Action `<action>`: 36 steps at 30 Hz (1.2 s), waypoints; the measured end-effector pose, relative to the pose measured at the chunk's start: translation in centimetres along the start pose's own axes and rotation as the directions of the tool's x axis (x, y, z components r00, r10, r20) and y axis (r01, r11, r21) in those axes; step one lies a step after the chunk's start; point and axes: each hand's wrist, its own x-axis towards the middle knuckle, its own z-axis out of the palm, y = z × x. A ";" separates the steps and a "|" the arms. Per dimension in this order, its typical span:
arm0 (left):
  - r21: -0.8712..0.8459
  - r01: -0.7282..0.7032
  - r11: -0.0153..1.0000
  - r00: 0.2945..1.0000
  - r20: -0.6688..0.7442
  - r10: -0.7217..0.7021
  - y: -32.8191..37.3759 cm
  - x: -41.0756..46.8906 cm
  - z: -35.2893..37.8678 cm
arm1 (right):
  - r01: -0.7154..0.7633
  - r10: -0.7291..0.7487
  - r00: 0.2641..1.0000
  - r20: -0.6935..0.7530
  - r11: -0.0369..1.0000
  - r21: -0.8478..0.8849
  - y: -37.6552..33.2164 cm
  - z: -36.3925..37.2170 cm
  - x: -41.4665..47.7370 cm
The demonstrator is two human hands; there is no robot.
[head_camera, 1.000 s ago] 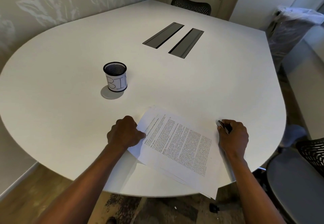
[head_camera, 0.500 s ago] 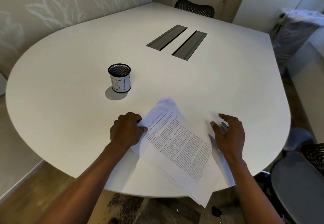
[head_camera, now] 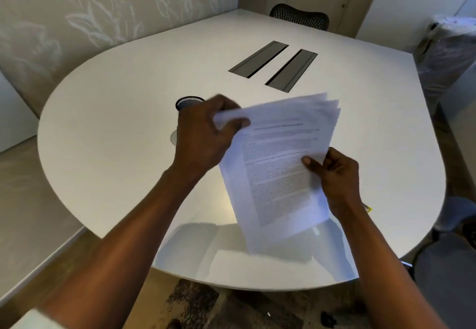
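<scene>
A stack of printed paper sheets point(head_camera: 278, 164) is lifted off the white table point(head_camera: 116, 128) and tilted toward me, its upper edges fanned and blurred. My left hand point(head_camera: 203, 135) pinches the stack's top left corner between thumb and fingers. My right hand point(head_camera: 334, 174) grips the right edge, thumb on the printed face. A black mesh cup point(head_camera: 189, 102) stands behind my left hand, mostly hidden by it. No pen shows.
Two dark cable slots point(head_camera: 273, 64) are set into the table's middle. A mesh chair point(head_camera: 300, 17) stands at the far side, another chair point(head_camera: 445, 264) at the near right. A plastic-wrapped object point(head_camera: 448, 53) stands at the right wall.
Both hands have taken hold of the paper stack and raised it off the table. The right hand left the pen spot. The view shifted closer.
</scene>
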 end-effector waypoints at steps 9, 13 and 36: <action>-0.385 0.414 0.825 0.910 0.153 -0.385 -1.2 0.1 2.2 | 0.132 -0.095 0.987 -0.131 0.941 0.310 -2.8 1.5 0.7; -0.398 0.396 0.828 0.918 0.177 -0.354 -2.8 -1.3 3.5 | 0.099 -0.073 0.993 -0.098 0.951 0.293 -1.9 2.5 0.0; -0.357 0.475 0.804 0.879 0.149 -0.453 -5.2 -4.8 6.3 | 0.025 -0.010 0.996 -0.090 0.985 0.171 0.1 4.4 -2.2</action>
